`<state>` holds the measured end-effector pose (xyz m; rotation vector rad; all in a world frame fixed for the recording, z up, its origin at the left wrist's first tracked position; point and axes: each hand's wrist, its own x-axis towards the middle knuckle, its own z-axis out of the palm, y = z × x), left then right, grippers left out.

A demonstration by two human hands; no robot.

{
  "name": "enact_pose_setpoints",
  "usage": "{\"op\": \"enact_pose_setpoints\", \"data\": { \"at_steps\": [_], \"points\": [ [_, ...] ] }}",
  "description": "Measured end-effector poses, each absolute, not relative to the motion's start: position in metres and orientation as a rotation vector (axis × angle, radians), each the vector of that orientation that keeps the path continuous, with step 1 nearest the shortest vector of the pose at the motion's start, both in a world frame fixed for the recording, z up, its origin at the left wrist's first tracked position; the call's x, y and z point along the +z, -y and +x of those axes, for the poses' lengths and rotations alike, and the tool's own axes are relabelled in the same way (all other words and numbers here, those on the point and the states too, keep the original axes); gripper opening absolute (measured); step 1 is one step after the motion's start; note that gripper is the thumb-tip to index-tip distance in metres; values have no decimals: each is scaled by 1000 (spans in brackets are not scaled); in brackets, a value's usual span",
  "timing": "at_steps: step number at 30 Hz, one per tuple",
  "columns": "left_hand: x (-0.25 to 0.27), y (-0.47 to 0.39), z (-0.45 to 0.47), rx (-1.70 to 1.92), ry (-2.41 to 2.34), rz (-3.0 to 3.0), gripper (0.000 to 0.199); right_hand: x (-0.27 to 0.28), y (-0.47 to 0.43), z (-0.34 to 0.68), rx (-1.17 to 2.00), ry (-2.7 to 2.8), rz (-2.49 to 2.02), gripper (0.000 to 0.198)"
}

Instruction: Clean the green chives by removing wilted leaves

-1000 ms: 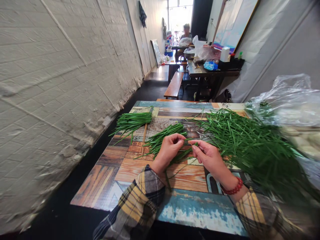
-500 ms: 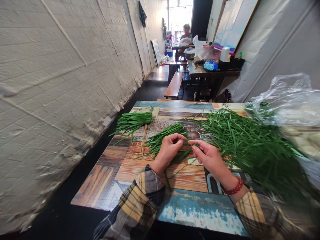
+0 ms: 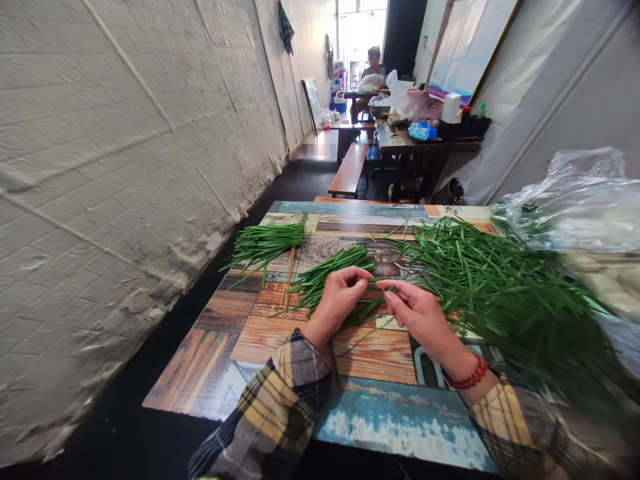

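My left hand [image 3: 343, 297] is closed in a pinch on thin green garlic chives, in front of a bundle of chives [image 3: 333, 267] lying on the table. Opposite it, almost touching, my right hand [image 3: 417, 313] pinches a thin tan stick, like a bamboo skewer [image 3: 381, 288], at the chive ends. The fingers partly hide the contact. Farther left lies another chive bundle [image 3: 267, 241] with several bamboo skewers [image 3: 289, 280] pointing toward me beside it. A big loose pile of chives [image 3: 480, 267] spreads to the right of my right hand.
Clear plastic bags [image 3: 575, 200] with pale contents stand at the table's right edge. The patchwork-patterned table [image 3: 280, 337] has a rough white wall [image 3: 125, 167] to its left. Beyond are a bench [image 3: 350, 170], a cluttered second table [image 3: 425, 143] and a seated person [image 3: 374, 63].
Both hands keep nearly the same place and pinch. The view has shifted very slightly, and the distant person shows a little more clearly.
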<state>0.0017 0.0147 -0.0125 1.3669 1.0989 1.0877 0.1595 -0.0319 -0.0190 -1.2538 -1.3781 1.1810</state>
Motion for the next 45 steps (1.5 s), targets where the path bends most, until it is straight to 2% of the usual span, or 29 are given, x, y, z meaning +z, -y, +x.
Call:
{"op": "enact_pose_setpoints", "data": {
  "at_steps": [16, 45],
  "points": [
    [-7, -11, 4, 1069, -1079, 1372, 14, -20, 29, 159, 1152, 1401, -1290, 40],
    [-8, -11, 4, 1071, -1058, 1378, 15, -18, 31, 160, 1156, 1414, -1297, 36]
  ]
}}
